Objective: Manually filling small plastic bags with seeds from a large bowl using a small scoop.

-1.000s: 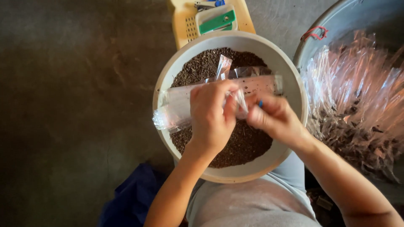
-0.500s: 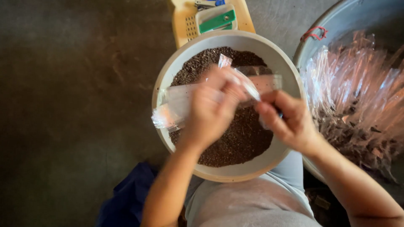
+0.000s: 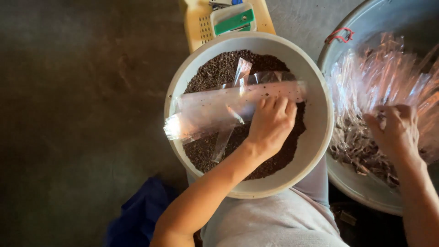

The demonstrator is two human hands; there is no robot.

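Two hands are at work, and nearest us is our lap in light grey cloth (image 3: pixel 270 224) with a blue cloth (image 3: pixel 137 215) on the floor beside it. Our left hand (image 3: pixel 270 123) reaches into the white bowl (image 3: pixel 315 137) of dark soil (image 3: pixel 215 73), fingers curled down, pressing on a stack of clear plastic sleeves (image 3: pixel 215 107) that lies across the soil; a couple of loose sleeves poke out from under the stack. Whether the hand truly grips it we can't tell. Our right hand (image 3: pixel 397 130) is well apart, over in the big metal basin (image 3: pixel 361 192), fingers bent into the heap of clear filled sleeves (image 3: pixel 384 73), nothing clearly pinched. Further off, touching the bowl's far rim, sits a yellow stool (image 3: pixel 196 23) carrying a green and white stapler-like tool (image 3: pixel 233 19). A red rubber band (image 3: pixel 339 34) hangs at the basin's edge.
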